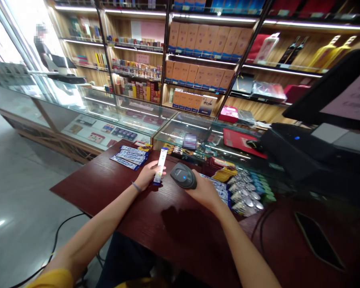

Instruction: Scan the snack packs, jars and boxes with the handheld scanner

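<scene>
My left hand (148,175) is closed on a slim white and blue packet (161,165), held upright above the dark red table. In my right hand (202,188) is a dark grey barcode scanner (182,176) with a small blue light on its top. The scanner's head points left, toward the packet, with a gap between them. A pile of similar blue and white packets (129,157) lies beyond my left hand. More blue and white packets (220,190) are partly hidden behind my right hand and wrist.
Yellow and brown packs (219,169) and rows of silver-topped packages (246,192) sit at the table's right. A phone (319,240) lies near the right edge. Behind stands a glass counter (132,114); a dark monitor (333,88) looms at right. A person (42,46) is far left.
</scene>
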The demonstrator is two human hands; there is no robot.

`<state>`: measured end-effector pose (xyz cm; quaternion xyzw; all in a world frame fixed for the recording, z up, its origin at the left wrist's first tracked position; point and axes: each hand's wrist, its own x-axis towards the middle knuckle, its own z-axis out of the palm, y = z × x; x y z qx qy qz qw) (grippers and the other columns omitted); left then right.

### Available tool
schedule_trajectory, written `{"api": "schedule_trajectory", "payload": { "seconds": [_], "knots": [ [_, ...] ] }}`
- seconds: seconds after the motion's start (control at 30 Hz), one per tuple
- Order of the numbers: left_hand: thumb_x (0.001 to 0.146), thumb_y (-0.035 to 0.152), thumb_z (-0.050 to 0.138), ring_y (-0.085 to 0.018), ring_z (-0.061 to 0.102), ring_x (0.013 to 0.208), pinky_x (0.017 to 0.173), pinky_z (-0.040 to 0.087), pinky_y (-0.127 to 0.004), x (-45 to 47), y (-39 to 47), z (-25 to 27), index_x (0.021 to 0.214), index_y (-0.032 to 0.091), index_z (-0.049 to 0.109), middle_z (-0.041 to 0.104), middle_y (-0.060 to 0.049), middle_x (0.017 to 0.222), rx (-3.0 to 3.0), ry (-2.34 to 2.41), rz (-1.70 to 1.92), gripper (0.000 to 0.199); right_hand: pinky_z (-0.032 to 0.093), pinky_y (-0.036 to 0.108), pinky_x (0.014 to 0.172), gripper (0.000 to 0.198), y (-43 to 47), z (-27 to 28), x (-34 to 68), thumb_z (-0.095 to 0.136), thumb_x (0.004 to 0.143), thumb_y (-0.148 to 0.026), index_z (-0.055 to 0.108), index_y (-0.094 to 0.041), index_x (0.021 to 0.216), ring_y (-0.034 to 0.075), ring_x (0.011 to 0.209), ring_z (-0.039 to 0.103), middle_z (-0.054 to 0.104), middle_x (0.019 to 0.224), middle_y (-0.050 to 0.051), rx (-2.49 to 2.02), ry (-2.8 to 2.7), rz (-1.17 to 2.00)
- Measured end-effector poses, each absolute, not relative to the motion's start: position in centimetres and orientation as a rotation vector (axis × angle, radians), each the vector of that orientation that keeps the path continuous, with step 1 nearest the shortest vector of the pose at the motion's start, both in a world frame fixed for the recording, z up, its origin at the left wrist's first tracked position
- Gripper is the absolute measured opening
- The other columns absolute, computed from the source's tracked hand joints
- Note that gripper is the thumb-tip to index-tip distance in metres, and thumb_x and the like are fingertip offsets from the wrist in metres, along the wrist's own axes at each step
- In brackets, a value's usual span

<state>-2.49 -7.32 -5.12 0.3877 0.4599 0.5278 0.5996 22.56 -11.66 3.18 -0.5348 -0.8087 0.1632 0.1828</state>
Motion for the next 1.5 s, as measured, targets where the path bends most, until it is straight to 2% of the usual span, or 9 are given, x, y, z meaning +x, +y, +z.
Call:
{"api": "schedule_trajectory", "payload": {
  "seconds": [0.13,0.27,0.4,0.53,0.63,0.8,1.07,1.27,1.5],
  "knots": [
    [0.080,0.036,0.078,-0.021,0.074,0.083,0.061,0.060,-0.029,-2.5,-7.3,-5.2,0.116,0.017,0.063,0.073,-0.014,0.116,0.929,1.079,1.198,0.043,0.038,0.028,0.065,0.034,-11.5,2.9,22.4,0.070,0.083,-0.039,0.056,-0.028,0.111,0.032,0.093,0.074,0.078,0.096,0.005,-1.543,-2.322,0.404],
    [0.080,0.038,0.079,-0.018,0.073,0.080,0.063,0.059,-0.027,-2.6,-7.1,-5.6,0.117,0.017,0.061,0.073,-0.012,0.109,0.914,0.983,1.246,0.046,0.039,0.028,0.065,0.036,-11.5,3.4,22.5,0.070,0.082,-0.037,0.055,-0.028,0.113,0.033,0.092,0.074,0.078,0.093,0.004,-1.558,-2.288,0.413],
    [0.078,0.041,0.080,-0.016,0.071,0.079,0.068,0.058,-0.027,-2.6,-6.9,-6.0,0.128,0.018,0.059,0.073,-0.009,0.102,0.932,0.981,1.330,0.058,0.044,0.029,0.068,0.042,-11.1,4.2,23.9,0.071,0.079,-0.033,0.056,-0.027,0.117,0.034,0.092,0.074,0.077,0.094,0.005,-1.565,-2.195,0.392],
    [0.082,0.052,0.073,-0.014,0.068,0.078,0.071,0.056,-0.025,-1.7,-6.5,-5.8,0.139,0.019,0.057,0.072,-0.008,0.105,1.111,1.074,1.342,0.068,0.052,0.034,0.079,0.051,-10.4,5.4,26.8,0.072,0.076,-0.031,0.057,-0.025,0.125,0.031,0.101,0.073,0.077,0.104,0.007,-1.458,-2.007,0.407],
    [0.088,0.055,0.064,-0.017,0.069,0.088,0.082,0.056,-0.030,0.1,-6.0,-5.0,0.140,0.019,0.058,0.073,-0.008,0.111,1.339,1.110,1.284,0.064,0.054,0.037,0.086,0.056,-10.4,6.6,29.3,0.072,0.076,-0.030,0.058,-0.025,0.130,0.029,0.105,0.071,0.076,0.109,0.007,-1.405,-1.868,0.365],
    [0.095,0.042,0.056,-0.024,0.064,0.117,0.106,0.048,-0.040,4.8,-5.8,-4.0,0.133,0.025,0.067,0.071,-0.007,0.126,1.953,1.094,1.200,0.043,0.054,0.038,0.093,0.049,-11.1,8.1,32.4,0.070,0.076,-0.028,0.062,-0.025,0.125,0.028,0.108,0.070,0.076,0.115,0.005,-1.358,-1.716,0.311],
    [0.098,0.029,0.053,-0.025,0.066,0.106,0.096,0.053,-0.040,12.9,-7.9,-5.9,0.127,0.028,0.071,0.072,-0.010,0.114,2.591,0.971,0.875,0.034,0.057,0.037,0.086,0.043,-12.0,9.1,35.5,0.069,0.077,-0.028,0.065,-0.023,0.119,0.027,0.101,0.072,0.077,0.103,0.003,-1.276,-1.569,0.277],
    [0.098,0.024,0.052,-0.026,0.063,0.103,0.095,0.051,-0.043,15.9,-8.2,-6.8,0.122,0.027,0.073,0.071,-0.012,0.110,2.689,0.924,0.799,0.032,0.060,0.041,0.086,0.041,-13.0,9.9,36.3,0.067,0.081,-0.029,0.063,-0.025,0.121,0.028,0.107,0.071,0.075,0.101,0.003,-1.308,-1.505,0.269],
    [0.098,0.023,0.052,-0.026,0.062,0.107,0.098,0.051,-0.043,16.1,-8.3,-7.7,0.122,0.028,0.072,0.068,-0.011,0.115,2.767,0.944,0.765,0.032,0.062,0.036,0.080,0.045,-13.1,10.1,36.9,0.065,0.085,-0.029,0.058,-0.024,0.129,0.025,0.103,0.071,0.074,0.103,0.004,-1.280,-1.523,0.260]
  ]
}}
